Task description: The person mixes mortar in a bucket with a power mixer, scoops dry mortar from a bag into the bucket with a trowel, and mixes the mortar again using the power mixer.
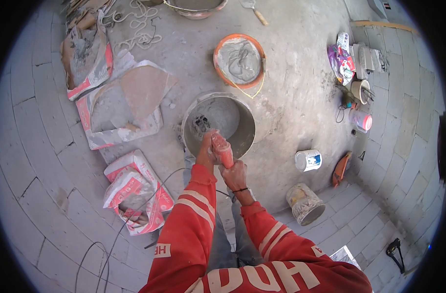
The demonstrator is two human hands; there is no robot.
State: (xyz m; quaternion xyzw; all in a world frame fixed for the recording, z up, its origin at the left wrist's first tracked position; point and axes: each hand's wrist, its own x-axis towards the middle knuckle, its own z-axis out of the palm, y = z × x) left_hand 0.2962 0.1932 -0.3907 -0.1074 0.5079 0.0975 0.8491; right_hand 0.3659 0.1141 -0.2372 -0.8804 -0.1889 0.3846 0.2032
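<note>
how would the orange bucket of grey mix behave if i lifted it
The orange bucket is probably heavy for its size, given all that thick grey mix. It may sway, since its thin handle hangs to one side.

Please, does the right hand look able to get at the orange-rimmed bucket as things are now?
Probably not directly: the right hand is busy on the red power tool, together with the left hand, and the big tub stands between it and the orange-rimmed bucket.

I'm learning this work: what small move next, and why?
Perhaps ease the red tool toward the middle of the large tub: left hand and right hand both grip it, and it points leftward, while grey material lies further right.
</note>
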